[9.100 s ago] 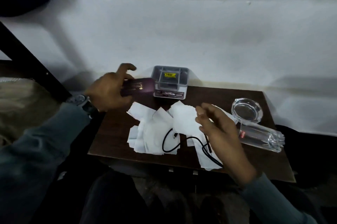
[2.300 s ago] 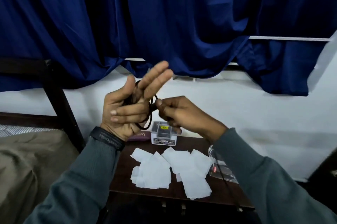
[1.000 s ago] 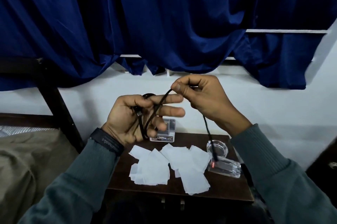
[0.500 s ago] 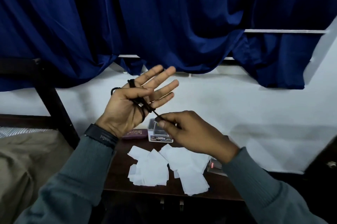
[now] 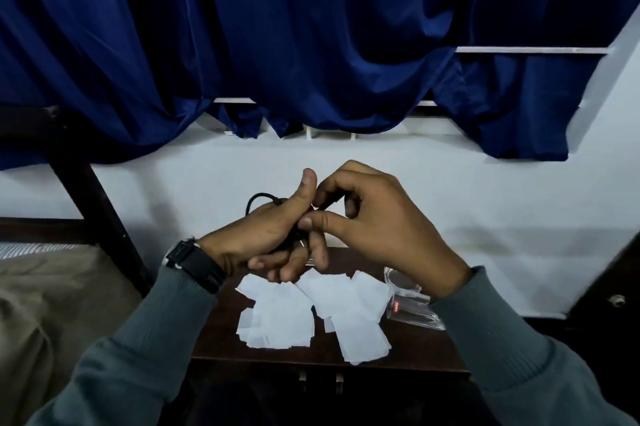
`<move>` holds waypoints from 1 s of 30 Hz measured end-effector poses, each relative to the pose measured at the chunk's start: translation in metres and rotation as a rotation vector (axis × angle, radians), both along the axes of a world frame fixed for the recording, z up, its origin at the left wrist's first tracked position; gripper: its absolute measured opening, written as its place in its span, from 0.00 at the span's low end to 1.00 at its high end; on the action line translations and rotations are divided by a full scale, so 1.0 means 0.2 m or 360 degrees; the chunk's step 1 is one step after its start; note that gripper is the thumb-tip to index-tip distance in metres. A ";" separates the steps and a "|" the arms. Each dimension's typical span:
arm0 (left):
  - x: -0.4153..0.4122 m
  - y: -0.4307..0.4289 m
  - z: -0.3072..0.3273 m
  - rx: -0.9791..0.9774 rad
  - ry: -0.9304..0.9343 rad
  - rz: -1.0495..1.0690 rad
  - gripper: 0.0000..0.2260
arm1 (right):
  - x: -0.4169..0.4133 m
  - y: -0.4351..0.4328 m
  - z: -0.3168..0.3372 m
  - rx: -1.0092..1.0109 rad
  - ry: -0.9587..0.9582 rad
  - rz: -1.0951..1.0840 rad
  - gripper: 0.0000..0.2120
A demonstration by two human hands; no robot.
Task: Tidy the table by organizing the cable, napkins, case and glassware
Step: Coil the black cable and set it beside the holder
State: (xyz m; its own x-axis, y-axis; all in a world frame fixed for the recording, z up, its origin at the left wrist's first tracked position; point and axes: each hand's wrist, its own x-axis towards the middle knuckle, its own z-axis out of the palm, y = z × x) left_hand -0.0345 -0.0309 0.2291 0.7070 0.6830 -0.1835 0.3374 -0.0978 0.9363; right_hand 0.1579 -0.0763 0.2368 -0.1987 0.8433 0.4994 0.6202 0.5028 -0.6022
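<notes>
My left hand holds the coiled black cable above the table, fingers curled round the loops, thumb up. My right hand pinches the cable's end right beside that thumb. Below them several white napkins lie scattered on the small dark wooden table. A clear drinking glass lies on its side at the table's right, with a glass ashtray just behind it, partly hidden by my right wrist. The case and the small box are hidden behind my hands.
A dark bed frame post and a bed with a tan blanket stand to the left. A white wall and blue curtains rise behind the table. A dark piece of furniture stands at the right.
My left hand has closed its spread fingers round the wound cable. My right hand has risen from below to meet the left thumb, and both hands have dropped lower in view.
</notes>
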 end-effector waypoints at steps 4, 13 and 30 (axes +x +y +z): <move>0.01 -0.01 -0.02 -0.0764 -0.0480 -0.0577 0.38 | 0.01 -0.01 -0.03 -0.0792 0.0477 0.0601 0.17; 0.03 -0.05 -0.05 -0.1357 -0.0888 -0.1339 0.33 | -0.03 -0.06 -0.08 -0.1072 0.0923 0.1073 0.20; 0.01 -0.02 -0.16 -0.0481 -0.0560 0.0324 0.32 | -0.03 -0.01 -0.21 -0.0622 0.0886 0.0353 0.33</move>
State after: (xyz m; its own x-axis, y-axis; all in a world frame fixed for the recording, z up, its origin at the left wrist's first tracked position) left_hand -0.0316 -0.0352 0.1970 0.6197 0.7665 -0.1687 -0.0198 0.2302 0.9729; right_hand 0.1526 -0.0787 0.1953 -0.1900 0.9505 0.2460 0.0767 0.2641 -0.9614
